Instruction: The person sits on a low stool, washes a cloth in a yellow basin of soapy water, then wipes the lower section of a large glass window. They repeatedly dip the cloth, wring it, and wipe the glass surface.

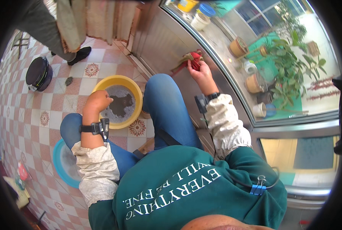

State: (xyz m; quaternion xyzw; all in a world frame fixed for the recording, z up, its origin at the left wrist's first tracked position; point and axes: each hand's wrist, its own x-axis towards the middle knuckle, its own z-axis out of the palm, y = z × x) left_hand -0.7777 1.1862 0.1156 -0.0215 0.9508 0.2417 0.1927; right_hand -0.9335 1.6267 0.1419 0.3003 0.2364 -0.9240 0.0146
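Observation:
My right hand [201, 73] presses a crumpled red and tan cloth [194, 61] against the brushed metal lower panel [165, 43] of a glazed door or partition. My left hand [97, 101] is curled into a loose fist with nothing visible in it. It hangs at the near left side of a yellow plastic basin [138, 100], partly covering the rim. Murky water with suds [120, 102] fills the basin, which stands on the floor in front of my knees.
A blue basin [57, 165] with cloudy liquid sits beside my left leg. On the tiled floor [76, 99] stands a dark lidded bucket [39, 74]. Another person's leg [46, 31] is near a curtain [100, 20]. Potted plants [286, 74] show behind the glass.

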